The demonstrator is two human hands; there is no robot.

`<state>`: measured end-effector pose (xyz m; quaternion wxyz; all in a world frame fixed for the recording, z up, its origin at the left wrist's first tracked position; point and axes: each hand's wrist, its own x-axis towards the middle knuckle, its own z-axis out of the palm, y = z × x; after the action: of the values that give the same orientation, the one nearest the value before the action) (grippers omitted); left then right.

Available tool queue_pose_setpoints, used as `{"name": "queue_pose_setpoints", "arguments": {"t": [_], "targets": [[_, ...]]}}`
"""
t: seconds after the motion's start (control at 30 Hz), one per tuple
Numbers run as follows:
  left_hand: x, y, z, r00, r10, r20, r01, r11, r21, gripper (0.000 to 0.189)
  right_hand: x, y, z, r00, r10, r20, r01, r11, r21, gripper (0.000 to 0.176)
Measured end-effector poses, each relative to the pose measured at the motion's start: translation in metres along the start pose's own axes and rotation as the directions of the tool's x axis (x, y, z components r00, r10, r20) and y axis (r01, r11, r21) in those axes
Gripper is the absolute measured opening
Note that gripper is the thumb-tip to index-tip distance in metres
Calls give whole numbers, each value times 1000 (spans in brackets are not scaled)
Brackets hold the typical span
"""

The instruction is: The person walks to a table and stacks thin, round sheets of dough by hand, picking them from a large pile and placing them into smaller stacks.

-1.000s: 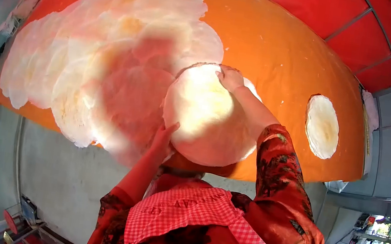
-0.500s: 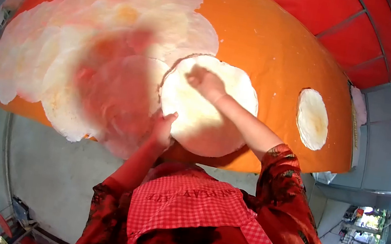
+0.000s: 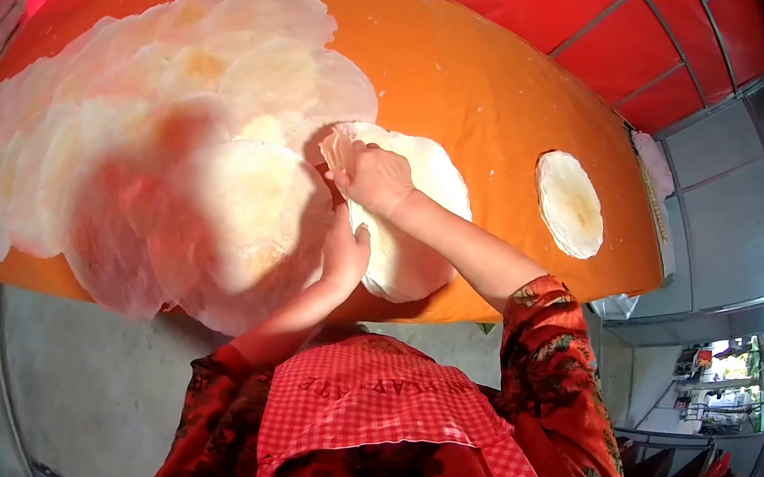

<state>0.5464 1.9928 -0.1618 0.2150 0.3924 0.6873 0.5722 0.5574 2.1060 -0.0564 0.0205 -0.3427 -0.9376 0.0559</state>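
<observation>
A thick stack of thin, round, pale flatbread sheets (image 3: 421,210) lies in front of me on an orange-covered table (image 3: 485,76). My right hand (image 3: 374,178) is closed on the stack's upper left edge, where several layers curl upward and separate. Just below it, my left hand (image 3: 346,251) grips the same left edge, thumb on top and its other fingers partly hidden. To the left, many single flatbread sheets (image 3: 181,60) lie spread in overlapping rows, with the nearest round sheet (image 3: 260,196) beside my left hand.
A smaller stack of round sheets (image 3: 570,205) lies toward the table's right end. Red panels (image 3: 526,3) stand behind the table, grey panels (image 3: 717,210) at the right. Shadows fall over the spread sheets. Concrete floor (image 3: 105,375) shows below the table's near edge.
My right hand has moved from above the stack's top to its left edge, which is now curled up. My left hand has come up beside it. The view has shifted.
</observation>
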Motion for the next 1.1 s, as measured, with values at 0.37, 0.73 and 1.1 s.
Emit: {"name": "queue_pose_setpoints", "arguments": {"t": [0.37,0.73,1.1], "targets": [[-4,-14,-2,999,-20,34,18,998,63,45,40,5,9,894,-380,238,434,867,-246,20],[-7,-5,-15,988,-125,96,118,991,68,47,39,18,-21,785,-293,546,-333,544,770,19],[-4,-81,5,988,-151,12,143,904,-403,47,12,64,11,601,-291,744,-600,450,661,15]]}}
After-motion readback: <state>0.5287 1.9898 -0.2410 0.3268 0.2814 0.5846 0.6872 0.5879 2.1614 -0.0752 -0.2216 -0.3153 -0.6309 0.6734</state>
